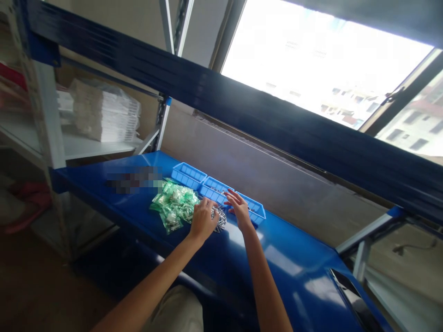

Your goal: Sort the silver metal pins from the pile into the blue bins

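Observation:
On the glossy blue worktable [284, 258] lies a heap of small green plastic packets [175, 205]. Right of it sits a pile of small silvery metal parts [219, 217]. My left hand [202, 219] rests over that pile with its fingers curled down onto the parts; what they grip is hidden. My right hand [238, 208] hovers just right of the pile at the edge of a blue tray [256, 211], fingers spread and holding nothing.
Three shallow blue trays stand in a row behind the packets, the leftmost [188, 174] and the middle one [214, 189] among them. A dark blue beam [242, 110] crosses overhead. Left shelving holds wrapped white stacks [104, 115]. A bright window [321, 55] is behind.

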`<state>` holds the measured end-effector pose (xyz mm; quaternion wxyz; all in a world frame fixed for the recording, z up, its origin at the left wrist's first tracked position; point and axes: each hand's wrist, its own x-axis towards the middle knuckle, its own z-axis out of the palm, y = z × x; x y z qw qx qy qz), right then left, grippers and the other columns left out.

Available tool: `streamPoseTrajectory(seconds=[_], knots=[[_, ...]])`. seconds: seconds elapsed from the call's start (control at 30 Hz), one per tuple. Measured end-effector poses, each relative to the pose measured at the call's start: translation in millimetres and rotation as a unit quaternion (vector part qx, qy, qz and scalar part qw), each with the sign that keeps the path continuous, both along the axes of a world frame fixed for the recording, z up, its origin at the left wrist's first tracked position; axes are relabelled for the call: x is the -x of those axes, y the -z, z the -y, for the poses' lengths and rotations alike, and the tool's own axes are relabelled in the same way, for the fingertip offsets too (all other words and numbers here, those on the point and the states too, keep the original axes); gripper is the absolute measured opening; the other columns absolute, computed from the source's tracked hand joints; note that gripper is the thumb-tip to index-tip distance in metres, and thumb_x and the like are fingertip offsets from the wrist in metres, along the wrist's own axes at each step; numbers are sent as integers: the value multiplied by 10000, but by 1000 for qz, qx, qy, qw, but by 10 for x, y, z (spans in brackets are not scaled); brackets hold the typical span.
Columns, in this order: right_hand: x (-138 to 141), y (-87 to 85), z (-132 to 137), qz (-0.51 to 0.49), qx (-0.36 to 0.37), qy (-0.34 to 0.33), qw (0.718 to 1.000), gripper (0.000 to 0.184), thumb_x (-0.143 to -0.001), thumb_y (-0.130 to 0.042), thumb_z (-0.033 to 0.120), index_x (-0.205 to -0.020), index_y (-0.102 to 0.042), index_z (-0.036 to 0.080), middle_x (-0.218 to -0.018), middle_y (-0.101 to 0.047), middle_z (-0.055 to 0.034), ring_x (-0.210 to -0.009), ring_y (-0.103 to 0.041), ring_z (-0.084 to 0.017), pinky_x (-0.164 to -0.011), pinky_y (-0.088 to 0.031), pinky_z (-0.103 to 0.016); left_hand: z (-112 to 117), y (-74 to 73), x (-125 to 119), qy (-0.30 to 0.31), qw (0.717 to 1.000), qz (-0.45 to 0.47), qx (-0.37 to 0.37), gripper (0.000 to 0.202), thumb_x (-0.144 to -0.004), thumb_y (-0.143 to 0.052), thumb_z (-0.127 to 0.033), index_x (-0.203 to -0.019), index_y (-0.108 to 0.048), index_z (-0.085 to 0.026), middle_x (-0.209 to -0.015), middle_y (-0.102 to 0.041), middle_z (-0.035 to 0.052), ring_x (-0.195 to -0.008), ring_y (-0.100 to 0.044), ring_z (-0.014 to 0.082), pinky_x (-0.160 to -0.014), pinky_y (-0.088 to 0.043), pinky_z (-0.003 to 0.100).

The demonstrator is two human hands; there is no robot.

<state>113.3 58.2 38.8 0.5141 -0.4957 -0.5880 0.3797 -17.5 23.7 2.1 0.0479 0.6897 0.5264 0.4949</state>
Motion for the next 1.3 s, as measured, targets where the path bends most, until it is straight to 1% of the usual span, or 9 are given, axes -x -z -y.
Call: streamPoseTrajectory(seconds=[0.1, 0.2, 0.3, 0.37, 0.43, 0.63, 0.87, 1.1, 1.3], knots=[[4, -17, -6, 56, 9, -15, 998, 533, -655, -606, 471, -1121, -567, 217, -1141, -583, -101, -744, -644, -199, -434, -429, -215, -6, 3, -8, 4, 1000, 7, 6, 148, -751, -453, -133, -847, -556, -180, -878, -547, 53, -882, -536, 206, -785, -401, 356], [-21, 52, 51, 152, 6, 39, 988, 414, -662, -593, 463, -953, -658, 175, -985, -653, -104, -634, -641, -198, -460, -440, -257, -6, 3, -12, 7, 1000, 11, 9, 132, -751, -455, -131, -816, -559, -181, -865, -539, 49, -867, -536, 199, -785, -401, 354], [-46, 101, 152, 275, 4, 122, 954, 271, -652, -601, 427, -795, -694, 216, -812, -686, -48, -685, -636, -215, -562, -454, -292, 0, -3, -9, 14, 1000, 4, 11, 121, -754, -457, -140, -798, -562, -179, -858, -536, 48, -858, -535, 196, -795, -393, 359], [-52, 92, 217, 338, 5, 167, 926, 231, -639, -607, 420, -767, -698, 251, -781, -687, -20, -768, -629, -233, -608, -444, -298, 4, -5, -5, 15, 1000, 2, 10, 121, -759, -453, -147, -796, -564, -178, -860, -536, 49, -865, -533, 198, -803, -387, 362], [-56, 71, 260, 367, 16, 181, 912, 250, -635, -605, 441, -774, -700, 256, -772, -689, -20, -775, -625, -236, -612, -432, -297, 5, -4, 0, 13, 1000, 1, 9, 124, -764, -450, -150, -798, -566, -177, -861, -538, 51, -873, -532, 199, -802, -385, 362], [-57, 148, 251, 381, 76, 158, 908, 268, -628, -614, 435, -786, -704, 239, -775, -690, -36, -765, -626, -241, -602, -418, -291, -5, 2, -8, 30, 999, -29, 7, 105, -756, -470, -180, -781, -571, -178, -857, -537, 48, -866, -532, 195, -803, -381, 356], [15, 259, 223, 338, 73, 152, 926, 245, -647, -599, 372, -840, -690, 251, -795, -687, -18, -785, -622, -226, -613, -420, -273, -12, 4, -25, 45, 996, -76, -15, 138, -776, -465, -247, -756, -584, -181, -856, -536, 43, -875, -517, 190, -806, -375, 342], [-17, 303, 175, 367, 70, 162, 913, 236, -703, -515, 221, -871, -673, 269, -833, -685, -2, -851, -612, -209, -662, -430, -277, -39, 65, -45, -4, 986, -165, 8, 154, -767, -466, -204, -724, -610, -173, -860, -562, 75, -874, -496, 231, -767, -382, 373], [-55, 322, 148, 329, 63, 176, 926, 214, -725, -543, 250, -911, -649, 254, -843, -687, -10, -849, -614, -209, -677, -437, -288, -8, 75, -23, 7, 986, -166, -1, 159, -758, -483, -187, -776, -641, -180, -884, -569, 71, -888, -497, 229, -777, -381, 371]])
